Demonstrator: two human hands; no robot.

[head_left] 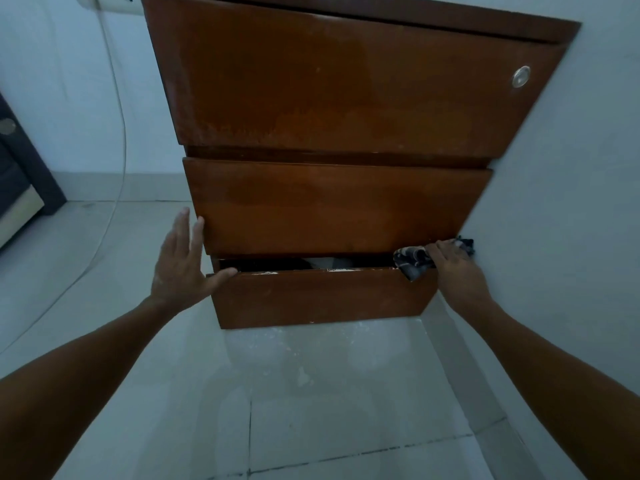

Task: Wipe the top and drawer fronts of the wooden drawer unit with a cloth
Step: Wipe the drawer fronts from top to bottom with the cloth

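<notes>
The wooden drawer unit [332, 188] stands against the wall on the right, seen from above its three brown drawer fronts. The bottom drawer [318, 296] is pulled out a little, with a dark gap above it. My left hand [181, 261] lies flat and spread against the unit's left edge, thumb on the bottom drawer's top corner. My right hand [457, 268] presses a dark patterned cloth [414, 261] onto the right end of the bottom drawer's top edge. A round lock [520, 77] sits on the top drawer.
A pale tiled floor [311, 393] spreads in front of the unit, with white dust near its base. A thin cable [121, 133] hangs from a wall socket [107, 3] at the upper left. Dark furniture [20, 174] stands at the far left.
</notes>
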